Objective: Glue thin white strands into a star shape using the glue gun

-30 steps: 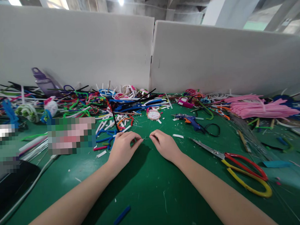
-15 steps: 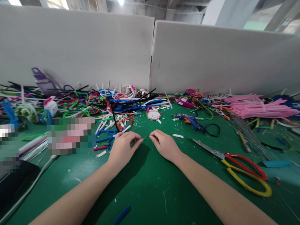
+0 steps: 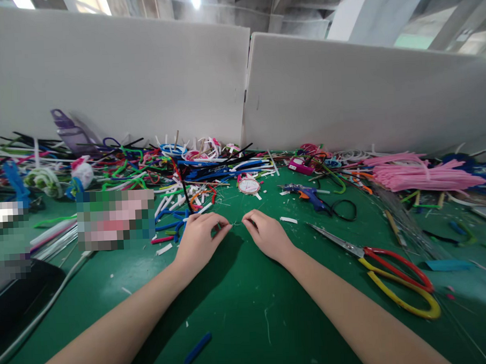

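My left hand and my right hand face each other over the green tabletop, a small gap between their fingertips. On each, thumb and forefinger are pinched together. A faint, pale, hair-thin strand shows in the gap; its kind, and whether both pinches grip it, are too fine to tell. Just beyond the hands lies a round white piece with a pinkish-brown rim. Blue pipe-cleaner pieces lie beside my left hand. A short white strip is right of my right hand.
Scissors with red and yellow handles lie at right, below a blue glue gun. Pink pipe cleaners are bundled at the back right. Mixed pipe cleaners and a purple bottle line the white partition. A blue piece lies in front.
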A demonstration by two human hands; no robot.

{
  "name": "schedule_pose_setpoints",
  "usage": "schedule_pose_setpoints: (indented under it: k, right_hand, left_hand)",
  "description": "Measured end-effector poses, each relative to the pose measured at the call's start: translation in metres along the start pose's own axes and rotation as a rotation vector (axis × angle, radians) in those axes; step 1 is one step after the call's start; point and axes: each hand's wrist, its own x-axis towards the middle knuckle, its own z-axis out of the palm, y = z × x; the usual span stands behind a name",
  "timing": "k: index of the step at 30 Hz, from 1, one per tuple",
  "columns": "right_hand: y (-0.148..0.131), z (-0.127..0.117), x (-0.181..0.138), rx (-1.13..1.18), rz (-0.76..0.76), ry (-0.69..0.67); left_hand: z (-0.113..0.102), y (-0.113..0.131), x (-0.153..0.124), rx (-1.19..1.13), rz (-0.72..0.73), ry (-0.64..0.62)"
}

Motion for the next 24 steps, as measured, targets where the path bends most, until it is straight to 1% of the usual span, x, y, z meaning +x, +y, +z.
schedule_pose_setpoints:
  k: [16,24]
  right_hand:
    - [-0.0010,-0.0006,0.0000,0.002,-0.005,0.008]
    - [-0.0010,-0.0008,-0.0003,0.008,-0.007,0.002]
  left_hand:
    - [-0.0010,0.0015,-0.0004,-0.008,-0.001,-0.003]
    - [-0.0004,0.0020,-0.0007,0.016,-0.005,0.025]
